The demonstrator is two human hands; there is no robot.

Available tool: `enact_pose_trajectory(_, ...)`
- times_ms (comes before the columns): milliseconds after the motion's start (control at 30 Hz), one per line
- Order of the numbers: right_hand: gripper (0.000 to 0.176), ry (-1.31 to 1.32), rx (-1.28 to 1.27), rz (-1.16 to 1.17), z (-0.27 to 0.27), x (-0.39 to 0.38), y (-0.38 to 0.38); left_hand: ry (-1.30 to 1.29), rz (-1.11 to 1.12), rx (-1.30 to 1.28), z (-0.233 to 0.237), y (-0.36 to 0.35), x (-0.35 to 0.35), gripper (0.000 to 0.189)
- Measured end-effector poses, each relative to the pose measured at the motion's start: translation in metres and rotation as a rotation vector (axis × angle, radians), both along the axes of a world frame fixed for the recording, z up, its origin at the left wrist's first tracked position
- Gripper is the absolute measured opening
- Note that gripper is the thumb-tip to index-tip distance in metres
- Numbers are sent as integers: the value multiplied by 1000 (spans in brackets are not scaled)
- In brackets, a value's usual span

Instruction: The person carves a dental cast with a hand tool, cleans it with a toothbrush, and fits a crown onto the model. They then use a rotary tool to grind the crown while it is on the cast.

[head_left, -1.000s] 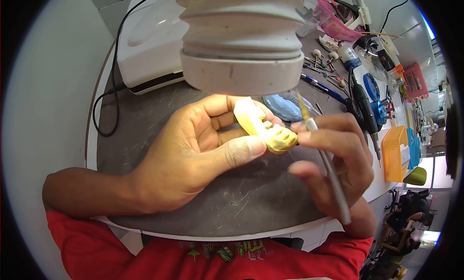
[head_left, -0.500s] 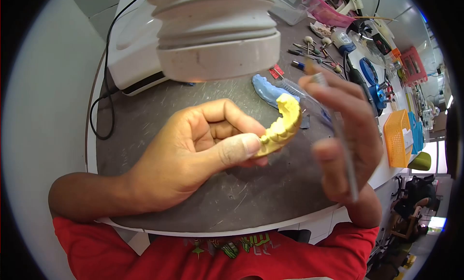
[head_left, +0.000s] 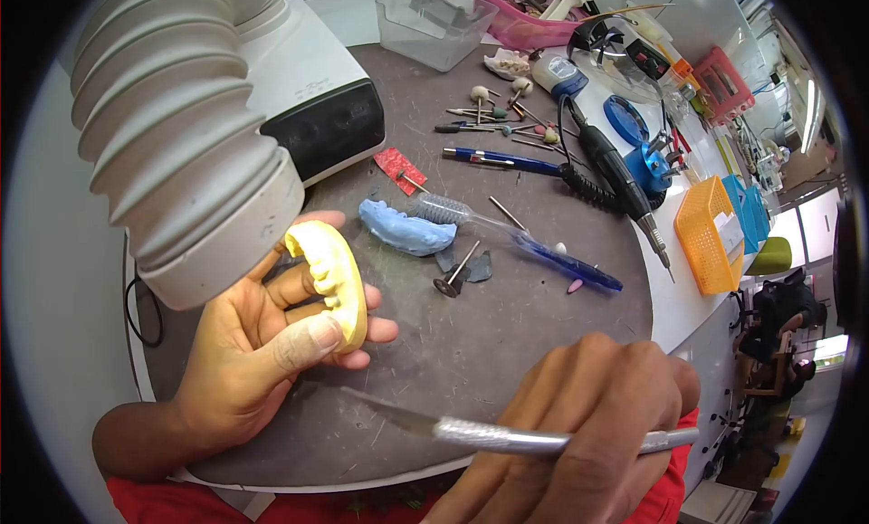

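Note:
A yellow dental cast (head_left: 347, 280) shaped like a curved arch of teeth is held upright in my left hand (head_left: 249, 343), with the thumb on its lower end and fingers behind it. My right hand (head_left: 588, 424) is closed around a silver knife handle (head_left: 498, 436). The knife's thin blade points left, below the cast and apart from it. Right of the cast lies a blue moulded piece (head_left: 407, 230), near a clear and blue toothbrush (head_left: 534, 243).
A ribbed suction hose (head_left: 172, 117) hangs at the upper left, close to my left hand. Rotary burs (head_left: 493, 117), a blue pen (head_left: 502, 159), a black handpiece (head_left: 615, 171) and an orange basket (head_left: 711, 234) lie farther back. Two people sit at the far right.
The view has shifted right. My left hand has turned the cast more upright. My right hand has come down, and the knife now points left towards my left hand instead of standing steeply.

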State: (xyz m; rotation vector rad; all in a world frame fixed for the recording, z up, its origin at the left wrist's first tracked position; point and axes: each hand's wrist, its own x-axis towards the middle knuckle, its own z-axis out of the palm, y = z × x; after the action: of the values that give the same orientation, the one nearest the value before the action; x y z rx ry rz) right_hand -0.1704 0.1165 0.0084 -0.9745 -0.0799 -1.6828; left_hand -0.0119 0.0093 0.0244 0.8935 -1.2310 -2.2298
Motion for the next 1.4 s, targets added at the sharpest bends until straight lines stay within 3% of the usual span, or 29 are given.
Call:
enact_pose_trajectory(200,44,500,-118,54,23,-31,-18,53,-42,4,-2,-1,3,69)
enact_pose_trajectory(233,50,342,-92,-2,14,-18,-14,44,-59,-39,-3,-1,4,66)
enact_pose_trajectory(467,51,223,10,151,9,-1,-6,19,22,-56,-6,5,1,62)
enact_pose_trajectory(500,51,232,26,115,11,-5,0,48,-21,-39,-7,2,4,54)
enact_pose_trajectory(633,43,143,54,208,14,-5,-5,19,38,-34,-5,6,-2,61)
enact_pose_trajectory(733,42,169,-34,65,12,-14,-13,44,14,-20,-8,3,2,58)
enact_pose_trajectory(767,42,456,-103,180,15,-32,-22,56,24,-20,-8,2,5,58)
enact_pose_trajectory(800,42,451,-92,202,17,-28,-25,81,16,-13,-10,0,5,58)
enact_pose_trajectory(933,23,590,207,-199,19,-17,-5,97,20,-50,-16,-2,5,59)
enact_pose_trajectory(1000,59,745,-43,-317,10,-29,-19,18,10,-82,-12,-1,4,56)
enact_pose_trajectory(1067,64,831,33,-334,13,-40,-11,116,-13,-104,-13,-1,7,53)
enact_pose_trajectory(1133,70,925,81,-871,10,-39,-13,107,-9,-98,-12,-2,7,46)
enact_pose_trajectory(1167,70,922,74,-863,10,-40,-15,118,-9,-102,-15,-2,6,44)
enact_pose_trajectory(1333,32,1496,-301,-879,14,-38,-20,194,-53,-131,-24,-4,7,37)
enact_pose_trajectory(1400,28,1453,-243,-834,11,-35,-20,193,-62,-141,-22,-3,8,36)
